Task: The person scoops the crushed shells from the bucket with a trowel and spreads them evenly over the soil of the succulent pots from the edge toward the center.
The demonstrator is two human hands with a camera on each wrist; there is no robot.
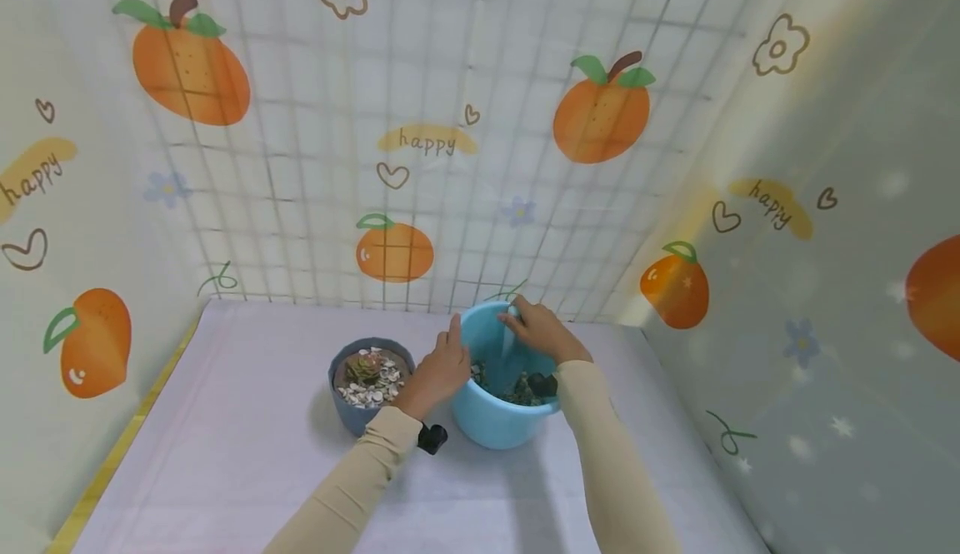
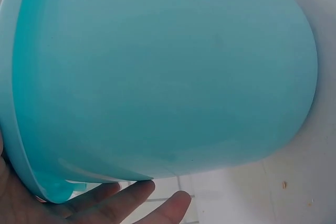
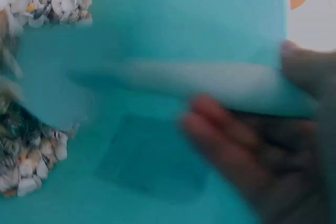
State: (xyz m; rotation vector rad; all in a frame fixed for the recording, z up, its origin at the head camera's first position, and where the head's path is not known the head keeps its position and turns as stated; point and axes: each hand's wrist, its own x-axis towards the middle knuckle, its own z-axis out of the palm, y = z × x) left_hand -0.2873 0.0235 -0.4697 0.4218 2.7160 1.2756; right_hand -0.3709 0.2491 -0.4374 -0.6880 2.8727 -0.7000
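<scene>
A light-blue bucket (image 1: 498, 425) stands on the table with small shells (image 1: 517, 387) in its bottom. My left hand (image 1: 442, 371) holds the bucket's left rim; in the left wrist view its fingers (image 2: 134, 195) lie against the outer wall, while the thumb is mostly out of sight. My right hand (image 1: 543, 329) reaches in over the far rim and grips the handle of a light-blue small shovel (image 3: 215, 82). Blurred in the right wrist view, the shovel's blade sits beside the shells. Left of the bucket is a grey-blue pot (image 1: 348, 412) with a succulent (image 1: 363, 366) and whitish shells on top.
A pale cloth covers the table (image 1: 247, 454), with a yellow strip (image 1: 112, 454) along its left edge. Behind it rises a wire grid covered by a curtain (image 1: 315, 204) printed with oranges. Similar curtains hang at both sides.
</scene>
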